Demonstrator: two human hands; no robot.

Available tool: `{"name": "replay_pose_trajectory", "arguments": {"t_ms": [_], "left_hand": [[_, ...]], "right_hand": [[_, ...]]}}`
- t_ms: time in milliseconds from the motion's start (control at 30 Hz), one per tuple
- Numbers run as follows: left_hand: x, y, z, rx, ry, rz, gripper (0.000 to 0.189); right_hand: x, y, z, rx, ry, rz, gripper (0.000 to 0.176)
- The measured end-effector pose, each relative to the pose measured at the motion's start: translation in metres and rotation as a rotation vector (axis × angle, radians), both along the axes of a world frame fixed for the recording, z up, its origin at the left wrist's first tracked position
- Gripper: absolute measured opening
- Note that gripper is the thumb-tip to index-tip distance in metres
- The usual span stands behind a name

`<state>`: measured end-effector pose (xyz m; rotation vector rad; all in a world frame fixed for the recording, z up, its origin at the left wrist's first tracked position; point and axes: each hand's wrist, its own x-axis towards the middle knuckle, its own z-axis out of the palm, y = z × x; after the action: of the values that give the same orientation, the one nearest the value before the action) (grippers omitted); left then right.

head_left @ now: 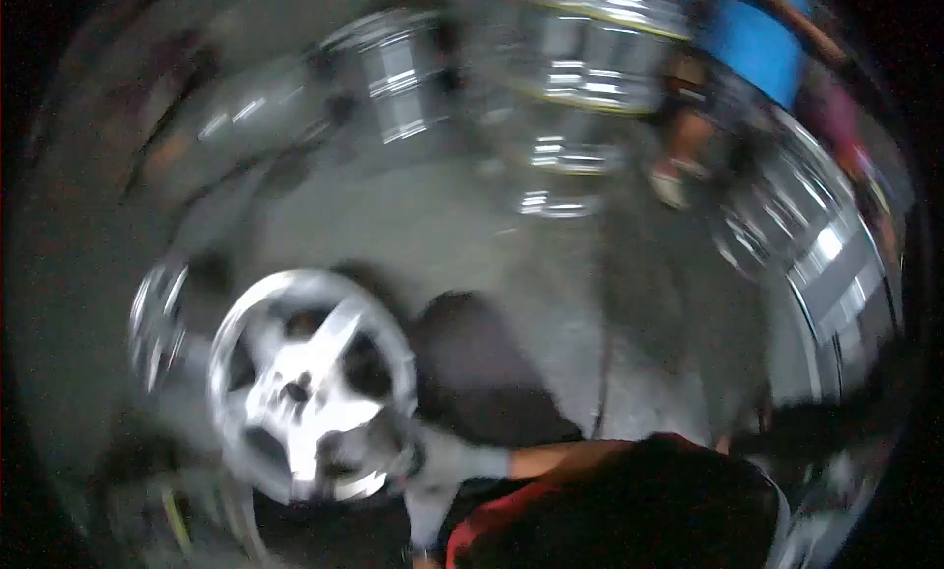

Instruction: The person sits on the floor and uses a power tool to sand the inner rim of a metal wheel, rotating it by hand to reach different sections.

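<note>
A bright silver five-spoke alloy wheel (285, 397) fills the left centre, its spoked face turned towards me. From the lower right my right arm reaches across to it in a grey cuff. My right hand (383, 443), in a dark glove, closes on the wheel's lower right rim, its fingers smeared by motion. My left hand (428, 505) shows only as a grey sleeve or glove coming up from the bottom edge beside the wheel; its fingers are hidden. Just left of the wheel is another shiny wheel (157, 328), edge-on and blurred.
Tall stacks of shiny wheels (600, 58) stand at the back, with another stack (393, 72) to their left. More wheels (826, 244) are piled on the right. A person in a blue shirt (757, 43) stands at the upper right. Grey floor (423, 205) lies between.
</note>
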<state>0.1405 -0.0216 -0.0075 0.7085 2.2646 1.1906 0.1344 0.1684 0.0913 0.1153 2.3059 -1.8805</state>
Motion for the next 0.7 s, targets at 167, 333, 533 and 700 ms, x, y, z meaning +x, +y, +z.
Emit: {"name": "replay_pose_trajectory", "arguments": {"t_ms": [167,333,533,700], "left_hand": [[0.004,0.023,0.036,0.309,0.007,0.161,0.084],[0.013,0.014,0.075,0.337,0.005,0.345,0.089],[0.010,0.014,0.067,0.490,-0.062,0.406,0.074],[0.051,-0.080,-0.029,0.205,-0.052,0.492,0.031]], "right_hand": [[-0.004,0.005,0.012,0.032,0.301,-0.094,0.111],[-0.002,0.003,0.008,0.136,0.293,-0.084,0.119],[-0.016,-0.015,0.025,0.267,0.472,0.083,0.099],[-0.006,-0.026,0.062,-0.076,0.280,0.328,0.094]]}}
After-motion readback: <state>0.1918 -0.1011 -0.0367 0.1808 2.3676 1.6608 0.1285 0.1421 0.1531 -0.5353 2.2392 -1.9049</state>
